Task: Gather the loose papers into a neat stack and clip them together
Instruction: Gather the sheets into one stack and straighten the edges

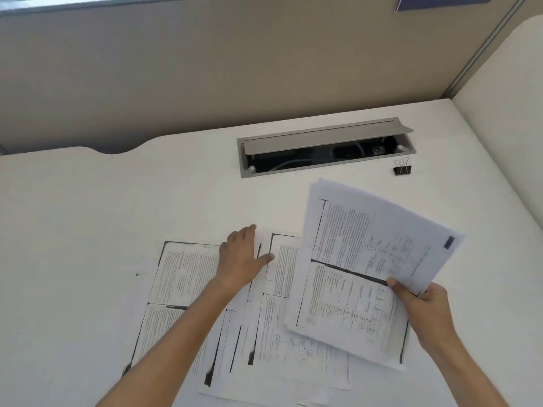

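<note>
Head view shows your right hand pinching a thin, floppy sheaf of white printed papers at its lower right edge, so it fans up-left. Your left hand lies flat, fingers straight, on loose printed sheets at centre. Expect light, slippery sheets; take them by the edges. A black binder clip waits at upper right.

White desk set in a cubicle. Beige partition wall behind, cream side panel at right. Grey cable tray recessed in desk, lid raised, cables visible inside. Blue sign at top edge.
</note>
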Motion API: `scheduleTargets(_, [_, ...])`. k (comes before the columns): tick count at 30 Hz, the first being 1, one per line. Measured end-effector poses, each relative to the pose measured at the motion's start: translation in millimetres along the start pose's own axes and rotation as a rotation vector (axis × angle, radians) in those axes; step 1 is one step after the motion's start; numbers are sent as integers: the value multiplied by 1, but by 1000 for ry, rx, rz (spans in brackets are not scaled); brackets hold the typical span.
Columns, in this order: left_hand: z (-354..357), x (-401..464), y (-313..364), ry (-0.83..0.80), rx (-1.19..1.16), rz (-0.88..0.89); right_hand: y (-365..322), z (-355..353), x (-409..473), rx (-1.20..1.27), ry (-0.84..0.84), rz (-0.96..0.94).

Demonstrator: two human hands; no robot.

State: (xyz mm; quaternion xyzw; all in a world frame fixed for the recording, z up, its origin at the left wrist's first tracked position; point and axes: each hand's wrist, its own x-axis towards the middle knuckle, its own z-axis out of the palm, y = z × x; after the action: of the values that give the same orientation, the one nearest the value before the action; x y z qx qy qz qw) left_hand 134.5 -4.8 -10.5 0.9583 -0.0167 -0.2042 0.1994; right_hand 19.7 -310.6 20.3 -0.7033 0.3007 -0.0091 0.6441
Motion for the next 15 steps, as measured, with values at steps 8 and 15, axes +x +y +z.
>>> scheduleTargets(8, [23,19,-5,95,196,54,6,16,20,-44,-24,34])
scheduleTargets(15, [26,21,-12,159,146,83,14,27,33,-68,-46,63])
